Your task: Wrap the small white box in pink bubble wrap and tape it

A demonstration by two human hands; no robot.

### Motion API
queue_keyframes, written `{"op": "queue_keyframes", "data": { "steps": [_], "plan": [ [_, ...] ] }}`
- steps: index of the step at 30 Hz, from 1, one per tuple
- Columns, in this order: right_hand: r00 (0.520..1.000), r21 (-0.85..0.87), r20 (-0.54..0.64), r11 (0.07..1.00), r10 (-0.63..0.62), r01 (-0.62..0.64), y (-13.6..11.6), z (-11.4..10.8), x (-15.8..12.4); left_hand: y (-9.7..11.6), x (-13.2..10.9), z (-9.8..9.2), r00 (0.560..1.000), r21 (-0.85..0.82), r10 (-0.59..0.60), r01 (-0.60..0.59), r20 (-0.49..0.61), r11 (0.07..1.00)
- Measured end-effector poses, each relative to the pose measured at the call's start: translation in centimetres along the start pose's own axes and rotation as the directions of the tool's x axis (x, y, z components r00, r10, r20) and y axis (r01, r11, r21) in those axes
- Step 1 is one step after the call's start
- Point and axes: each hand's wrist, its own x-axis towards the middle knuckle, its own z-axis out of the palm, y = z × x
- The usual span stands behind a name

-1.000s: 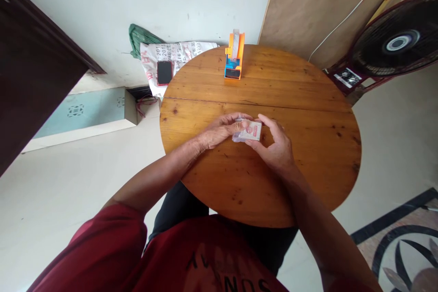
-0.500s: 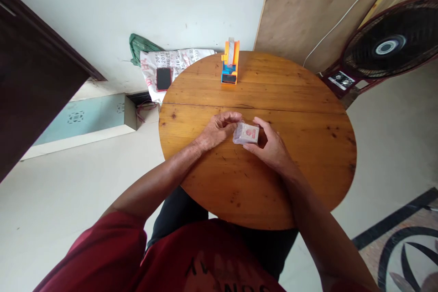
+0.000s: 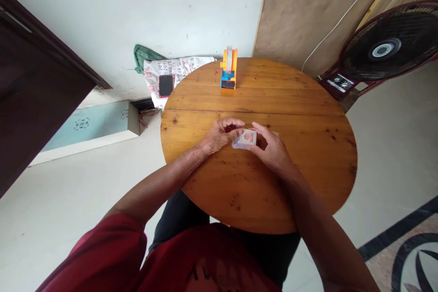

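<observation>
A small whitish box (image 3: 250,137) with red print, in a clear plastic wrapper (image 3: 238,143), is between my two hands above the table's middle. My left hand (image 3: 219,137) is closed at its left end, the thumb pressing on the wrapper near the top edge and the fingers curled behind. From the other side my right hand (image 3: 274,148) holds the box, the thumb at the lower right corner and the forefinger by the upper edge. The fingertips partly hide the box's far side.
An orange and blue tape dispenser (image 3: 228,70) stands at the far edge of the round wooden table (image 3: 239,200). Left of the table, a phone (image 3: 166,86) lies on a printed white sack (image 3: 152,75), near a green bag (image 3: 145,56). A large fan (image 3: 390,50) stands at right.
My left thumb has moved right, further onto the box's top. The box has tilted slightly and shifted a little left within my right hand. The whole view has also moved slightly.
</observation>
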Motion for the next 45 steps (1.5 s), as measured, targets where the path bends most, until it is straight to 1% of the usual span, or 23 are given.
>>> {"op": "queue_keyframes", "data": {
  "steps": [3,6,9,12,14,19,21,24,27,30,33,37,39,43,45],
  "plan": [
    [1.000,-0.021,-0.017,1.000,-0.012,0.012,0.0,0.2,0.0,0.1,-0.1,0.0,0.999,-0.038,-0.036,0.036,0.016,0.999],
    [1.000,0.026,0.010,0.999,0.023,-0.023,-0.3,0.0,-0.1,0.2,-0.1,0.0,0.999,-0.032,-0.032,0.031,-0.008,0.999],
    [0.997,0.099,0.067,0.994,0.046,-0.053,-0.5,-0.7,-0.3,0.5,0.0,-0.3,0.995,0.034,0.017,-0.014,-0.100,0.999],
    [0.992,0.120,0.102,0.989,0.078,-0.090,-0.3,-1.6,-0.4,0.9,-0.1,-0.9,0.976,0.098,0.058,-0.038,-0.209,0.994],
    [0.989,0.104,0.108,0.988,0.104,-0.116,-0.1,-1.9,-0.4,1.2,-0.2,-1.1,0.972,0.109,0.060,-0.037,-0.226,0.993],
    [0.989,0.064,0.102,0.992,0.106,-0.113,0.4,-1.6,-0.3,0.9,-0.4,-0.4,0.992,0.026,0.033,-0.031,-0.123,0.999],
    [0.991,0.052,0.092,0.994,0.095,-0.100,0.3,-1.5,-0.3,0.9,-0.5,-0.2,0.994,0.018,0.012,-0.010,-0.110,1.000],
    [0.994,0.042,0.082,0.996,0.075,-0.079,0.1,-1.3,-0.2,1.3,-0.7,-0.1,0.993,0.079,-0.003,0.013,-0.118,0.997],
    [0.997,0.040,0.068,0.998,0.045,-0.047,0.1,-1.1,-0.1,1.8,-0.9,-0.3,0.996,0.167,-0.013,0.029,-0.093,0.986],
    [0.998,0.035,0.053,0.999,0.024,-0.026,0.1,-0.9,0.0,1.9,-1.1,-0.4,0.999,0.218,0.014,-0.006,-0.037,0.976],
    [0.999,0.038,0.043,0.999,0.009,-0.011,0.3,-0.7,0.0,1.7,-1.2,-0.4,0.997,0.266,0.078,-0.081,0.022,0.961],
    [1.000,0.043,0.024,0.999,-0.003,0.002,0.2,-0.7,0.1,1.6,-1.3,-0.5,0.988,0.343,0.146,-0.156,0.056,0.926],
    [1.000,0.037,0.024,0.999,-0.004,0.003,0.1,-0.7,0.2,1.6,-1.2,-0.5,0.988,0.334,0.139,-0.155,0.071,0.930],
    [1.000,0.019,0.010,1.000,-0.005,0.005,0.0,-0.6,0.2,1.4,-1.2,-0.4,0.988,0.205,0.102,-0.124,0.115,0.971],
    [1.000,0.018,0.003,1.000,-0.013,0.013,0.0,-0.5,0.2,1.5,-1.2,-0.4,0.983,0.250,0.129,-0.158,0.127,0.955]
  ]
}}
